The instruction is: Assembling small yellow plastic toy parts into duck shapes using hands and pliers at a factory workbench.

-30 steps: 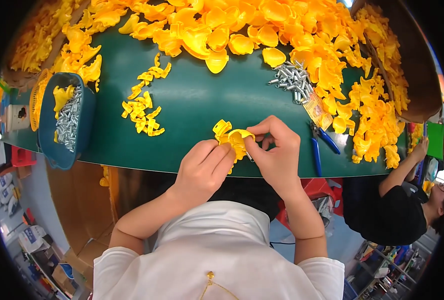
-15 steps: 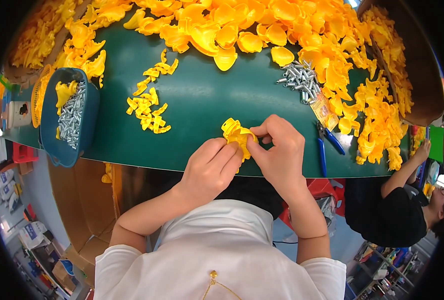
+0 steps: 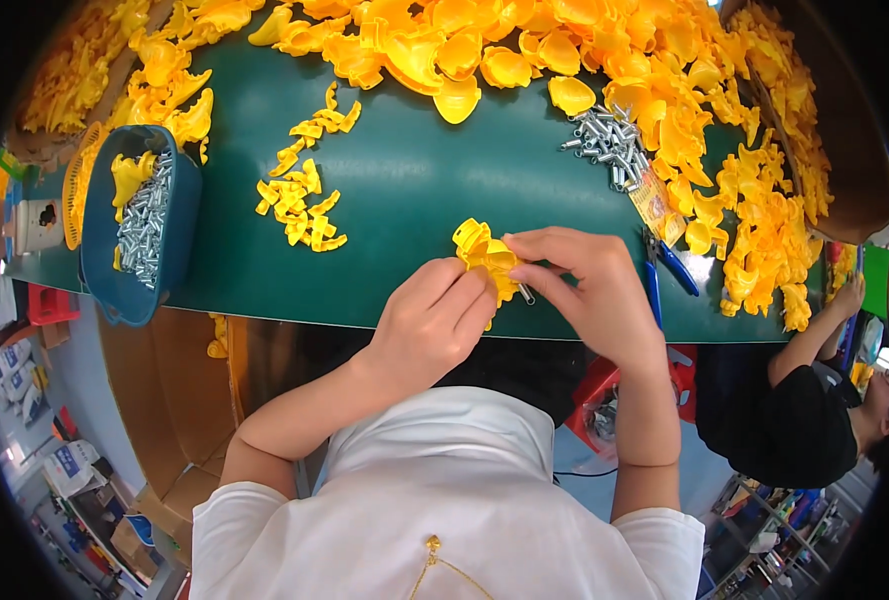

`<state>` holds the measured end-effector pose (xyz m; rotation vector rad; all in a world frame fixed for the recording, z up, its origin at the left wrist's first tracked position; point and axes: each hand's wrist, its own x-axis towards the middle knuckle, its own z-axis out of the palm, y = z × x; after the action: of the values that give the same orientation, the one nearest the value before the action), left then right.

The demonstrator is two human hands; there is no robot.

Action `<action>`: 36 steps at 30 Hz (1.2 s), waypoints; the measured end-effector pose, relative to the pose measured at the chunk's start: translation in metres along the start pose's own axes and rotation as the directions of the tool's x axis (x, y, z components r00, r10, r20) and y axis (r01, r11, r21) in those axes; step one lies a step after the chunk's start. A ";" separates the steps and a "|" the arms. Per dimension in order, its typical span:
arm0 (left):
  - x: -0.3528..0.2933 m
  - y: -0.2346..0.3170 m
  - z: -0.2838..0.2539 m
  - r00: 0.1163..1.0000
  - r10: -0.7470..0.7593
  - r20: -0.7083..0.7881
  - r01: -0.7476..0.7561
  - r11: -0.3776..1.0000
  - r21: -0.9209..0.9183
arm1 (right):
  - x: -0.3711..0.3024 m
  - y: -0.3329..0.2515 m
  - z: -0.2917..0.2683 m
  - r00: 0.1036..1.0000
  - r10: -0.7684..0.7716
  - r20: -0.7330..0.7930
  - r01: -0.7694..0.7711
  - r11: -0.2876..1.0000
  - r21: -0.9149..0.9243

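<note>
Near the table's front edge, my left hand [image 3: 434, 318] is closed round a curved yellow plastic part [image 3: 472, 236], holding it just above the green surface. My right hand [image 3: 589, 290] pinches at the right edge of the same part with thumb and forefinger. Below the right thumb the end of a small silvery metal spring [image 3: 526, 294] sticks out; whether the part or the fingers hold it I cannot tell. Small yellow clip-like pieces [image 3: 299, 200] lie to the left. On the right, a heap of metal springs [image 3: 606, 145] lies beside blue-handled cutters [image 3: 672, 268].
A blue tub [image 3: 186, 215] with silvery springs and some yellow pieces stands at the left. A big pile of yellow shells [image 3: 504, 68] covers the far side of the green table [image 3: 414, 165]. More yellow parts [image 3: 764, 230] lie at right, near another person's arm [image 3: 814, 325].
My right hand has shifted slightly right and its grip has opened out along the part's edge. The spring end now shows below the thumb. The whole view has shifted a little.
</note>
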<state>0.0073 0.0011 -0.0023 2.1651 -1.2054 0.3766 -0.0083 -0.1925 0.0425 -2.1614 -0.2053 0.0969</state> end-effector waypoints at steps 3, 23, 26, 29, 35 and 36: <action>0.000 -0.001 0.003 1.000 0.017 0.003 -0.017 1.000 0.023 | 0.014 0.012 -0.013 0.994 -0.071 0.083 0.069 0.997 0.031; 0.005 0.004 -0.017 0.735 -0.437 0.518 0.530 -0.105 -0.841 | -0.019 -0.001 -0.016 0.999 -0.020 -0.031 0.030 0.929 0.368; 0.000 -0.014 0.000 0.723 0.152 0.674 0.606 -0.610 -0.511 | -0.009 -0.009 -0.022 0.978 -0.178 0.111 0.145 0.956 0.256; 0.009 -0.006 -0.006 0.717 0.055 0.695 0.554 -0.650 -0.520 | 0.000 0.004 -0.058 0.990 -0.101 -0.101 0.110 0.990 0.091; 0.022 0.000 -0.004 0.726 -0.116 0.678 0.436 -0.684 -0.585 | 0.037 0.050 -0.083 0.776 0.011 -0.631 -0.507 0.606 -0.613; 0.023 0.000 -0.002 0.743 -0.144 0.654 0.401 -0.687 -0.606 | 0.041 0.049 -0.082 0.787 0.089 -0.610 -0.562 0.510 -0.651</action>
<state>0.0198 -0.0126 0.0111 0.4759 -0.0733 -1.0677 0.0499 -0.2785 0.0488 -3.0404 0.6491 -0.4494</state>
